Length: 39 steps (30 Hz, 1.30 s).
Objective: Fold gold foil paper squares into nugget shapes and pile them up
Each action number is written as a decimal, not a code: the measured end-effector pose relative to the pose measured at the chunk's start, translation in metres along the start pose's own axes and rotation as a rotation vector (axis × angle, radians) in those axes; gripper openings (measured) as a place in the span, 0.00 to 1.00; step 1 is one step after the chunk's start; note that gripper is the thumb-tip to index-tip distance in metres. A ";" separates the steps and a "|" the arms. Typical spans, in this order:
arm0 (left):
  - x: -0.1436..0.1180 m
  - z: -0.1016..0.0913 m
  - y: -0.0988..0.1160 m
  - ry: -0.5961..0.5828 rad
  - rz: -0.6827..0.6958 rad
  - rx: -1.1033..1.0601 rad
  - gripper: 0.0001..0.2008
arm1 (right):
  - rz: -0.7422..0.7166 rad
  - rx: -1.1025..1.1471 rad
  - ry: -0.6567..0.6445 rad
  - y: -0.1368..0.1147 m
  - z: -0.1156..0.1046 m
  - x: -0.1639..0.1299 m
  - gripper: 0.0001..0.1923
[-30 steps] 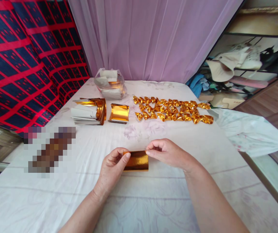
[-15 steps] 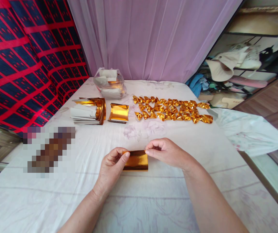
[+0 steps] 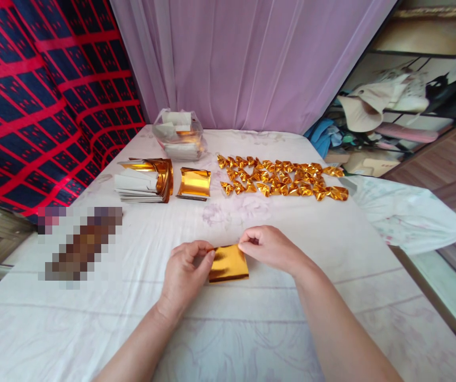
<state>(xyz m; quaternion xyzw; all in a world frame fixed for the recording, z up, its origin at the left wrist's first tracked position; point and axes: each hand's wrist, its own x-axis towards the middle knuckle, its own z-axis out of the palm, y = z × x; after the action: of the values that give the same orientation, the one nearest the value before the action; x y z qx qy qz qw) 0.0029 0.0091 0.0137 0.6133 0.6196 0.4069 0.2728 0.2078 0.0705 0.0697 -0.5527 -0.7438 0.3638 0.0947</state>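
Note:
Between my two hands is a sheet of gold foil paper (image 3: 229, 263), its shiny face up over the cloth-covered table. My left hand (image 3: 188, 268) pinches its upper left corner between thumb and fingers. At the upper right corner, my right hand (image 3: 265, 245) holds the edge in a fingertip pinch. Beyond them lies a small stack of gold foil sheets (image 3: 194, 183), slightly curled. Left of it stands a thicker curled stack of foil paper (image 3: 140, 185) with grey-white backs showing. Several folded gold foil pieces (image 3: 283, 178) lie in rows to the right.
A clear plastic bag (image 3: 178, 135) of more paper sits at the back of the table (image 3: 152, 339). A blurred-out object (image 3: 82, 246) lies at left. Purple curtain (image 3: 244, 63) hangs behind; shelves with a cap (image 3: 363, 106) stand at right, near a white cloth (image 3: 414, 212).
The foil sheet has shifted slightly right and tilted, and its face now reflects brighter gold. Both hands still pinch its upper corners.

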 end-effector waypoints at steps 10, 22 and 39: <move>0.006 0.004 0.004 -0.075 0.171 0.485 0.09 | 0.099 -0.427 0.065 -0.005 0.021 0.010 0.10; 0.006 0.004 0.006 -0.108 0.213 0.582 0.09 | 0.112 -0.513 0.044 -0.009 0.021 0.010 0.10; 0.009 0.001 0.004 -0.148 0.169 0.497 0.05 | -0.021 -0.390 0.032 -0.005 0.025 0.010 0.14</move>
<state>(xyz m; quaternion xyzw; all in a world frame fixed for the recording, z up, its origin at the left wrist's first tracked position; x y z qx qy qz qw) 0.0050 0.0176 0.0184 0.7392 0.6252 0.2177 0.1238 0.1869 0.0682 0.0527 -0.5585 -0.8043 0.2030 0.0016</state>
